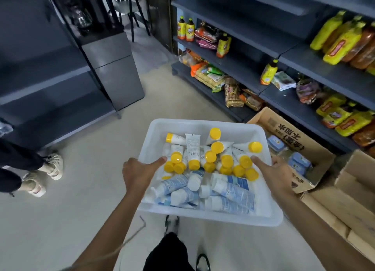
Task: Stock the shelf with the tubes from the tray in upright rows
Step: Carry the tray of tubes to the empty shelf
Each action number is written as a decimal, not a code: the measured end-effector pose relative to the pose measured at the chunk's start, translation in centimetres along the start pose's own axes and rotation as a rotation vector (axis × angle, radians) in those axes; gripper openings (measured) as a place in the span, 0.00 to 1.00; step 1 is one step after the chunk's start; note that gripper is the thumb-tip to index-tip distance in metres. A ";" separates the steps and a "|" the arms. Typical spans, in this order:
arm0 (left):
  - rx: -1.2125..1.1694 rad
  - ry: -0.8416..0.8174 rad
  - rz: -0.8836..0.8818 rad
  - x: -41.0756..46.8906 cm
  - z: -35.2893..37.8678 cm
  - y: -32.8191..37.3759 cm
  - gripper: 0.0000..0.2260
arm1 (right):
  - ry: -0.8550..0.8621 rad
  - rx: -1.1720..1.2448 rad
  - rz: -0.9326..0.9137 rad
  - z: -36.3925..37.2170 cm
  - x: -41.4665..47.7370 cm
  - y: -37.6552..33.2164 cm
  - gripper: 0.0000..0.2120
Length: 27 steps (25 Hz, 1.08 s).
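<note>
I carry a white plastic tray in front of me above the floor. My left hand grips its left rim, thumb lying inside over the edge. My right hand grips the right rim the same way. Inside lie several white tubes with yellow caps heaped in the far half. Several white tubes with blue print and white caps lie in the near half. All the tubes lie jumbled, none upright. A dark grey shelf unit stands to the right.
The right shelves hold yellow bottles and snack packets. Open cardboard boxes sit on the floor by the shelf foot. Another dark shelf unit stands on the left. A person's feet are at the left edge.
</note>
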<state>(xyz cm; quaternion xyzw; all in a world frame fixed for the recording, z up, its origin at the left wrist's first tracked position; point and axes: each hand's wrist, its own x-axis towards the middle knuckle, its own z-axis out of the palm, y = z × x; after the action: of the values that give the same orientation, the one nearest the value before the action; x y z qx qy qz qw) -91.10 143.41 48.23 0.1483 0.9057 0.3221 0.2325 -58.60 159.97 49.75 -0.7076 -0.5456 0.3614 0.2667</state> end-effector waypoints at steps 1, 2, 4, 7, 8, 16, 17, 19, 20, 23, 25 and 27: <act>-0.005 -0.012 0.007 2.3 0.3 1.2 0.51 | -0.001 -0.005 0.000 1.3 1.3 -1.6 0.26; -0.017 -0.027 0.015 5.2 0.7 2.4 0.52 | 0.003 0.008 -0.001 3.0 3.2 -2.9 0.26; 0.002 -0.039 0.048 11.4 1.4 5.2 0.52 | 0.023 0.032 -0.003 6.2 6.5 -5.9 0.24; 0.048 -0.070 0.096 20.0 1.9 10.0 0.52 | 0.048 0.035 0.039 10.3 10.4 -10.6 0.21; 0.054 -0.078 0.118 22.7 2.2 11.7 0.52 | 0.067 0.042 0.051 11.6 11.9 -12.1 0.23; 0.057 -0.149 0.179 39.9 4.7 23.3 0.55 | 0.152 0.058 0.142 19.1 23.8 -21.8 0.23; 0.063 -0.152 0.187 41.5 5.2 24.5 0.54 | 0.157 0.059 0.142 19.9 25.2 -22.6 0.23; 0.065 -0.159 0.203 45.0 6.5 27.2 0.52 | 0.163 0.046 0.144 21.8 28.7 -24.1 0.23; 0.065 -0.159 0.203 46.8 7.2 28.6 0.50 | 0.170 0.043 0.148 22.8 30.6 -25.0 0.24; 0.090 -0.163 0.197 52.1 9.7 33.0 0.46 | 0.176 0.057 0.163 25.6 36.8 -27.5 0.25; 0.098 -0.166 0.195 55.4 11.1 35.8 0.47 | 0.178 0.052 0.175 27.3 40.5 -29.2 0.23; 0.073 -0.163 0.196 58.6 12.3 38.2 0.49 | 0.177 0.041 0.188 28.9 43.7 -31.0 0.22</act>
<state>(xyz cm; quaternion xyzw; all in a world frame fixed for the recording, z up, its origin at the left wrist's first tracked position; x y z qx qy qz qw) -129.83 202.88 45.65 0.2699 0.8762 0.2968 0.2670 -93.52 209.80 46.78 -0.7792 -0.4435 0.3320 0.2933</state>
